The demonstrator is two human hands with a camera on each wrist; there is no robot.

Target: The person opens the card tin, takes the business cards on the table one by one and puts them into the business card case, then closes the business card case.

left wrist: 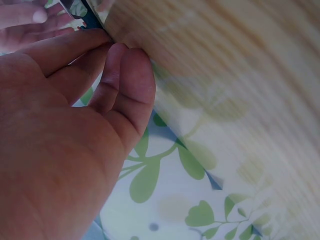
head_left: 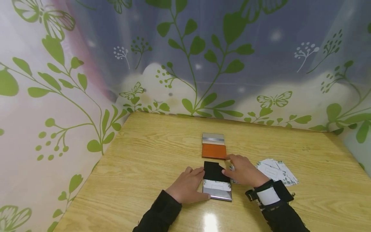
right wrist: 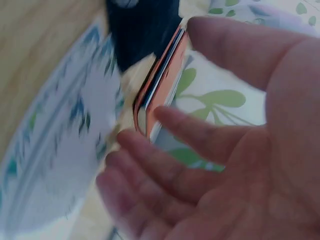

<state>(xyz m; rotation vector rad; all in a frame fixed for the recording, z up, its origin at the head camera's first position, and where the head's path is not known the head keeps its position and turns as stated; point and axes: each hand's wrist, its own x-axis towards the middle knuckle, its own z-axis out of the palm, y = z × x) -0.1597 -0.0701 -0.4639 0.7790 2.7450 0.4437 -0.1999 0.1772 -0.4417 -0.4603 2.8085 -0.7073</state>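
Note:
A card case with a black leather-like flap [head_left: 212, 171] lies open on the wooden table, its silver metal part [head_left: 221, 194] nearest me. Across that part shows a white leaf-patterned card [head_left: 216, 186]. My left hand [head_left: 186, 187] holds the case at its left side, fingertips at the edge and thumb at the near silver end. The thumb of my right hand [head_left: 244, 169] touches the flap's right side. The right index fingertip is at the near right corner of an orange card case [head_left: 214, 151], which has a silver part [head_left: 213, 138] at its far end.
White leaf-patterned cards [head_left: 275, 172] lie fanned out right of my right hand. A patterned piece shows partly beneath that hand. Leaf-and-butterfly curtain [head_left: 197, 80] hangs behind the table [head_left: 139, 154] and along its left side.

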